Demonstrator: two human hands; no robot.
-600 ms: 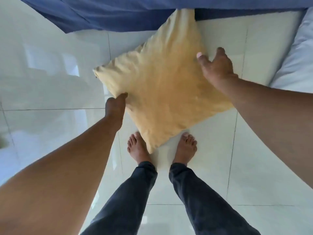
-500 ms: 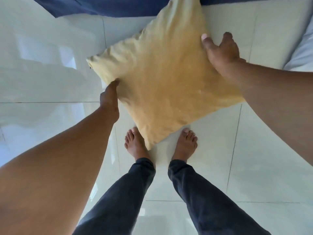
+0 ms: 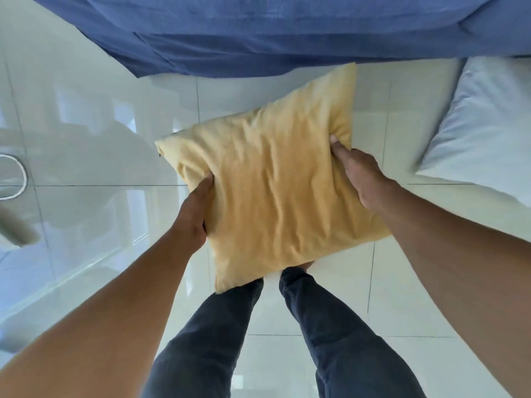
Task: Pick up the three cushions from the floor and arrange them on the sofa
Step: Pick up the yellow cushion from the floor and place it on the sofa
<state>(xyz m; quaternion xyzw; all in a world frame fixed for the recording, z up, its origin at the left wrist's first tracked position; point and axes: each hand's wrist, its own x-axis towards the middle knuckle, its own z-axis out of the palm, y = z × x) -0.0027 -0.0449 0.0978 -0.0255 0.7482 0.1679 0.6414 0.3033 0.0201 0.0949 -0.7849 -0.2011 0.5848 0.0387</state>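
Currently we hold one item: yellow cushion point(image 3: 275, 179), lifted clear of the tiled floor point(image 3: 330, 305), above our legs. Left hand point(image 3: 195, 214) closed on its left edge, right hand point(image 3: 359, 176) pinching its right edge. Sofa point(image 3: 258, 30), blue, at far side; white cushion point(image 3: 482, 133) on floor, right. Next, we judge: carry forward, set on seat. Against earlier frames: fingers then open, now clamped; sofa fills more of view.

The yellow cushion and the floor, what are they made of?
The yellow cushion looks like soft, matte woven cloth over squashy stuffing: it wrinkles all over and dents where the left hand and right hand squeeze its sides. The floor looks like hard, glossy pale tile, probably ceramic or polished stone: thin straight joint lines cross it, and it mirrors light like glass.
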